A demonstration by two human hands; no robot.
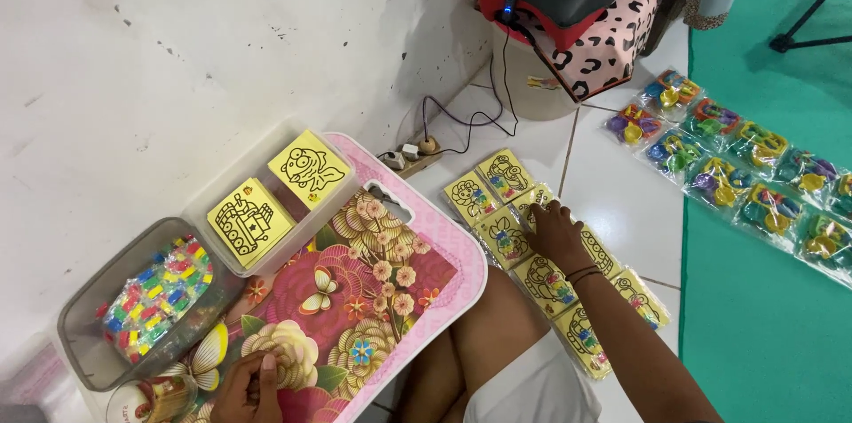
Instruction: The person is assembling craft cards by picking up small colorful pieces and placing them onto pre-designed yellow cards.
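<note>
We see our right hand (557, 232) stretched out over the white floor tiles, palm down and fingers spread loosely, resting on the overlapping row of bagged yellow picture cards (546, 281) just beside our knee; whether the fingertips have pinched one packet or only press on it we cannot tell, since the hand hides its own grip. Our left hand (253, 389) sits at the near edge of the flowered lap tray (373, 316), fingers curled, touching the tray's printed surface beside a small round tub (146, 398) — it seems to hold nothing, though the frame edge cuts it off. The risks, as we judge them, come from the plastic sleeves: they lie shingled one over another, so a drag of the right hand could slide several packets at once and scatter the row; the slick film could also let a single packet slip from a light pinch. The reach is long and twists us away from the tray, which appears to rest on our lap — a shift of the leg might tip it, and the clear box of coloured beads (155, 294) and the white bin holding two unbagged yellow cards (280, 192) sit at its far edge against the wall, where a jolt could spill them; the power strip and its black cable (461, 117) lie near the top of the card row, close enough to snag.
</note>
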